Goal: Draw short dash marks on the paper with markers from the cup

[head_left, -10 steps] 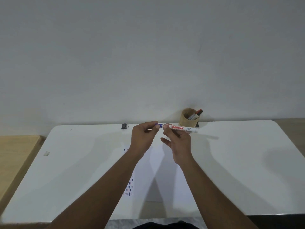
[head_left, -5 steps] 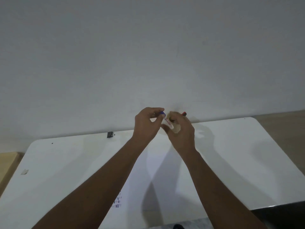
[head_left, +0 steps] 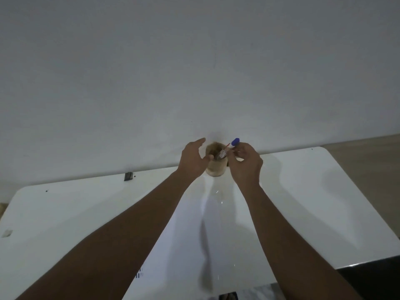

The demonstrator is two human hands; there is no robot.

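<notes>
A brown cup (head_left: 215, 168) stands at the far edge of the white table (head_left: 65, 213), against the wall. My right hand (head_left: 245, 164) holds a white marker with a blue cap (head_left: 234, 142), cap up, its lower end inside the cup's mouth. Another marker (head_left: 221, 156) lies in the cup. My left hand (head_left: 192, 162) is beside the cup on its left, fingers spread, thumb at the cup's rim; it holds nothing. The white paper (head_left: 186, 245) lies under my forearms, with a few dash marks (head_left: 139, 272) showing at its near left.
A small black object (head_left: 128, 176) sits at the table's back edge, left of the cup. A small pale bit (head_left: 6, 233) lies at the far left. A light wooden surface (head_left: 365, 169) lies beyond the table's right edge. The grey wall rises right behind the cup.
Both hands moved forward from above the paper to the cup. The left hand let go of the marker. The right hand turned the capped marker upright into the cup.
</notes>
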